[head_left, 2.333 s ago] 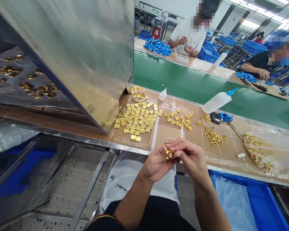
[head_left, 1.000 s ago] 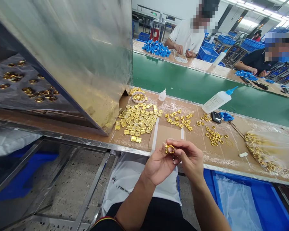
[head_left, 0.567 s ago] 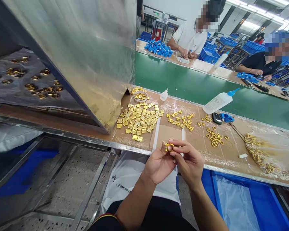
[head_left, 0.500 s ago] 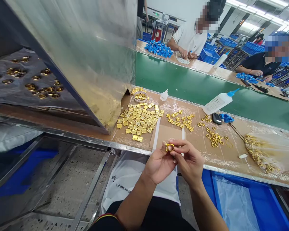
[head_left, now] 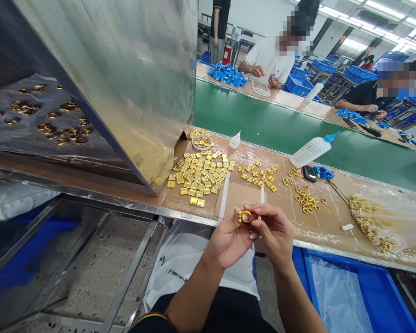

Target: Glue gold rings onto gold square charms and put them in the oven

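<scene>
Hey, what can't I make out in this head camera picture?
All in the head view:
Gold ring: partly covered by the fingers.
Big bottle: the print is too small to read.
Left sheet: its right part is hidden by the metal panel.
Blue bin: cut off by the bottom edge.
</scene>
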### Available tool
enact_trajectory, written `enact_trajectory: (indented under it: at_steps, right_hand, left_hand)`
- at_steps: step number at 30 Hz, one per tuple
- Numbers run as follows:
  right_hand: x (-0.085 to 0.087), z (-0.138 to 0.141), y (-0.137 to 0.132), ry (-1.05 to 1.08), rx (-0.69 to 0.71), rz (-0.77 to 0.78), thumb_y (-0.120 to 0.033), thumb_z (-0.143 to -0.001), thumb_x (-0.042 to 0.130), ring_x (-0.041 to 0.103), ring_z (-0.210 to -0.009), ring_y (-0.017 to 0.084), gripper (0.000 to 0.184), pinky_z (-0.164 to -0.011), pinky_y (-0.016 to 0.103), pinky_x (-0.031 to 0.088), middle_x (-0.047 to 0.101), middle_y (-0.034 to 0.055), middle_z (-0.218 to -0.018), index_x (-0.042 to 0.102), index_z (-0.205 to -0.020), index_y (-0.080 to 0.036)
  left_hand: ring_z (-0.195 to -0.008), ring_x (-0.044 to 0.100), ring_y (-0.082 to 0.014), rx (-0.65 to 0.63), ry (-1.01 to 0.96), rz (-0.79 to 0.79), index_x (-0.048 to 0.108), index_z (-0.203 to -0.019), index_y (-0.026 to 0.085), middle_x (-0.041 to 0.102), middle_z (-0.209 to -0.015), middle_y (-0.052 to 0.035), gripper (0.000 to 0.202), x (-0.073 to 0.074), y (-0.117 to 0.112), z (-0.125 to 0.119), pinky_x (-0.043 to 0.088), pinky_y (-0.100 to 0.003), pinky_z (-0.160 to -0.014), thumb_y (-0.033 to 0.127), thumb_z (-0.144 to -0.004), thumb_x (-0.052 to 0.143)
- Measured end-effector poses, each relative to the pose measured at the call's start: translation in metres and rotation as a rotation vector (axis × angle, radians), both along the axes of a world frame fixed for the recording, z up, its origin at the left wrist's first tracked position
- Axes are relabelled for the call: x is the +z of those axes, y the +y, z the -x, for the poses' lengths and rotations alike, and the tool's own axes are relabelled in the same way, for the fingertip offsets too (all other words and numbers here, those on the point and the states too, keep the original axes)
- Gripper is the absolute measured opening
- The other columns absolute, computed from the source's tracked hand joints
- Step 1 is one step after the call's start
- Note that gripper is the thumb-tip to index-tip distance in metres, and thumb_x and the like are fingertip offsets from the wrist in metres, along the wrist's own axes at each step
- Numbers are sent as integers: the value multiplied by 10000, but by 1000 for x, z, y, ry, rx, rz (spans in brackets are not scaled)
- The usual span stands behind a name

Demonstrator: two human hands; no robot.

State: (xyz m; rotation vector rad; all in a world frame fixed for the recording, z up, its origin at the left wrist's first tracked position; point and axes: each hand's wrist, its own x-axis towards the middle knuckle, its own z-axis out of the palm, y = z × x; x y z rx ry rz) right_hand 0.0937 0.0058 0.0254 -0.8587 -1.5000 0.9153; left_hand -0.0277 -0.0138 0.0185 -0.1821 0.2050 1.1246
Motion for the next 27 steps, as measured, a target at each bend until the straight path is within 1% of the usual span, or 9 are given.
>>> enact_trajectory:
  at_steps: [3,6,8,10,13,18,21,24,27]
  right_hand:
    - [5,-5,3,-36,48,45,-430,-944,756,801,-899,221,157,-734,326,655,843,53,-965,819,-1026,-311]
    - [10,-8,8,-76,153,36,-450,-943,754,798,-920,221,166,-803,333,649,842,51,-943,838,-988,-314]
    - [12,-9,10,-82,183,38,-436,-952,748,794,-916,207,152,-807,316,640,837,44,-935,838,-959,-313]
    - [12,-9,10,-92,184,48,-415,-966,734,789,-920,199,146,-800,303,631,833,42,-946,832,-949,-308]
    - [12,-9,12,-114,198,55,-408,-984,709,781,-910,205,172,-808,323,623,824,52,-947,817,-930,-286]
    - [12,-10,20,-173,202,63,-446,-972,711,769,-840,214,232,-766,335,610,803,53,-866,779,-860,-254]
    - [13,-10,21,-207,187,73,-483,-966,705,763,-828,227,283,-765,357,612,795,63,-837,762,-826,-243]
    - [13,-9,18,-178,183,85,-482,-965,708,771,-865,230,271,-780,358,622,800,69,-868,771,-848,-246]
    - [11,-9,15,-140,183,142,-501,-960,711,777,-899,224,274,-707,318,625,808,76,-924,781,-875,-251]
  left_hand:
    - [-765,600,-151,4,41,-32,694,-700,119,639,-768,-32,227,-2,-1,-2,372,-275,-648,187,-878,816]
    - [-772,592,-163,-2,48,-76,701,-708,137,617,-742,-22,218,-3,-2,-4,367,-280,-647,212,-836,861]
    - [-754,576,-158,-3,41,-103,696,-702,143,606,-730,-14,244,-4,-2,-5,369,-277,-645,239,-791,902]
    - [-740,562,-154,-6,51,-113,686,-698,144,619,-744,-18,266,-6,-2,-5,374,-278,-648,255,-774,916]
    - [-750,560,-155,-4,74,-114,671,-702,143,635,-774,-27,278,-9,1,-6,386,-282,-664,267,-793,902]
    - [-714,538,-143,30,72,-90,655,-693,133,595,-731,-10,315,-14,8,-9,396,-275,-661,286,-782,915]
    - [-701,531,-141,23,80,-62,632,-674,137,585,-722,-6,327,-12,10,-10,399,-274,-659,277,-802,898]
    - [-694,528,-134,18,68,-48,652,-700,132,587,-722,1,296,-9,10,-8,396,-270,-662,243,-777,916]
    - [-696,533,-134,5,92,-35,676,-738,135,600,-740,0,232,-9,8,-7,389,-274,-659,211,-813,882]
